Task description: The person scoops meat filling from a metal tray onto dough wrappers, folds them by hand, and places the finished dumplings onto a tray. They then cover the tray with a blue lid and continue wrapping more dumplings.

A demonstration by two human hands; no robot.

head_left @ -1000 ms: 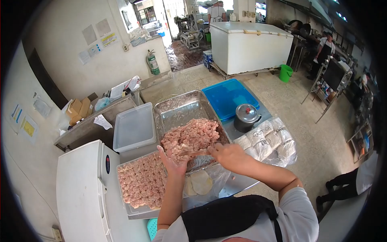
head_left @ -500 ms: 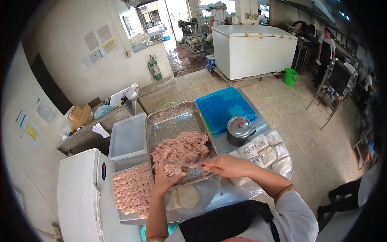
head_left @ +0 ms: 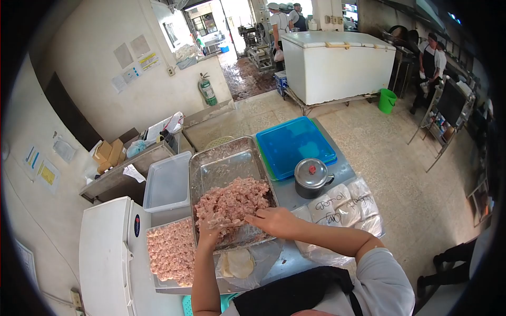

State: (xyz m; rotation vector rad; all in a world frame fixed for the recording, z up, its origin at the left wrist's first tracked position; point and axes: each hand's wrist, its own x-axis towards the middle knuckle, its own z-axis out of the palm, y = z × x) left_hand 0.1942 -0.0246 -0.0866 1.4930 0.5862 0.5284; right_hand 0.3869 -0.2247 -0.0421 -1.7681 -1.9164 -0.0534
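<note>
A deep metal tray (head_left: 226, 152) holds a heap of ground meat (head_left: 240, 197) in its near half. My left hand (head_left: 209, 231) is at the tray's near left corner, its fingers curled around some of the meat and partly lost against it. Over the near right part of the heap, my right hand (head_left: 274, 221) is closed with fingertips down at the meat; whatever it grips is hidden. Round pale wrappers (head_left: 238, 263) lie on clear plastic just in front of the tray. To the left, a tray of meat-filled dumplings (head_left: 169, 253) stands packed in rows.
A lidded metal pot (head_left: 311, 176), a blue plastic lid (head_left: 295, 147) and bagged white packs (head_left: 345, 208) occupy the right side. An empty clear bin (head_left: 167, 181) sits left of the metal tray. A white chest freezer (head_left: 337, 68) and other people (head_left: 429, 66) are farther back.
My right hand has moved left and lower onto the meat; the flat tool seen in it earlier no longer shows. My left hand has dropped slightly into the tray's corner.
</note>
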